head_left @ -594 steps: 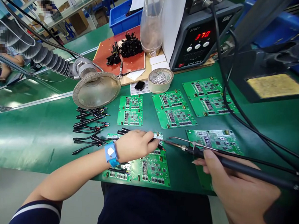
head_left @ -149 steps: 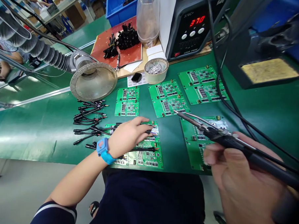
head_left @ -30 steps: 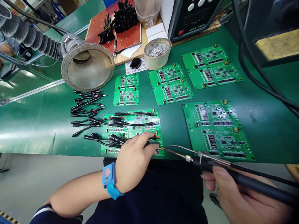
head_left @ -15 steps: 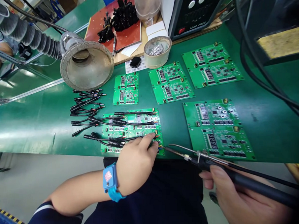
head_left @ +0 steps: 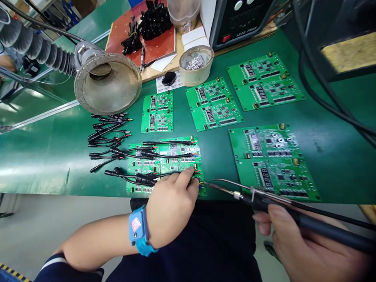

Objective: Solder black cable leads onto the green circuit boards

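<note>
Two hands apart: the left hand pins limp black wires on a fragile green circuit board, the right hand grips a slim black soldering iron.

The head-worn camera looked forward and down from close above the green desk — the left hand and right hand sat low in frame, the soldering station cut off at the far edge.
</note>
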A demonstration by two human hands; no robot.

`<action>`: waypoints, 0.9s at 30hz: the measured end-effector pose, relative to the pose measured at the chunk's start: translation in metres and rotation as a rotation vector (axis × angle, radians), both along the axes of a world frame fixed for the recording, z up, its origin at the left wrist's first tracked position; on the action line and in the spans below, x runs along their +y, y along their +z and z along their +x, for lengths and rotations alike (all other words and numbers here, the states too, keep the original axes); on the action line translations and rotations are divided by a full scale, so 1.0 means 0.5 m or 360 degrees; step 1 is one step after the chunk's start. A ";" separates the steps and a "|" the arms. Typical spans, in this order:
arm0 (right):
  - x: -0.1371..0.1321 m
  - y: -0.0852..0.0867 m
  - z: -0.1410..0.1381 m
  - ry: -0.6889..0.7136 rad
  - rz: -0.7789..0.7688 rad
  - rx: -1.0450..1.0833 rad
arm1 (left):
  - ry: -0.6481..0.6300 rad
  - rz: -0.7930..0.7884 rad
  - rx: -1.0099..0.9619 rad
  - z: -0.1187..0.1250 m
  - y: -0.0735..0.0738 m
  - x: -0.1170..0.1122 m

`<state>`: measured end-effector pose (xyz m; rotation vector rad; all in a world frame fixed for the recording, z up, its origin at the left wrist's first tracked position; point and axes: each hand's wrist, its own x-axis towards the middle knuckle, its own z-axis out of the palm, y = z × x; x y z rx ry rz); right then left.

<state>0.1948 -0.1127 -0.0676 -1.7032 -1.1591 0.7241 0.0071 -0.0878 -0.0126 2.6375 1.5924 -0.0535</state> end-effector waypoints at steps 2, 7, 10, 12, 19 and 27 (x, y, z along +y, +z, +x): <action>0.004 0.003 0.000 0.0034 0.0027 0.0013 | -0.0004 0.0002 -0.0014 -0.002 -0.001 -0.001; 0.002 0.006 -0.003 0.0070 0.0037 0.0008 | 0.0002 0.0005 -0.0029 -0.003 -0.002 -0.001; -0.001 0.003 -0.002 0.0077 0.0053 0.0015 | -0.0012 0.0014 -0.0044 -0.003 -0.003 -0.001; 0.000 0.001 0.000 0.0110 0.0077 -0.0019 | -0.0009 0.0022 -0.0061 -0.002 -0.004 -0.002; -0.004 -0.004 0.009 0.0253 0.0099 -0.0077 | -0.0010 -0.0023 -0.0036 0.001 0.004 -0.001; -0.022 -0.007 0.001 0.0144 0.0007 -0.0038 | -0.0033 -0.0055 0.0046 0.007 0.015 0.008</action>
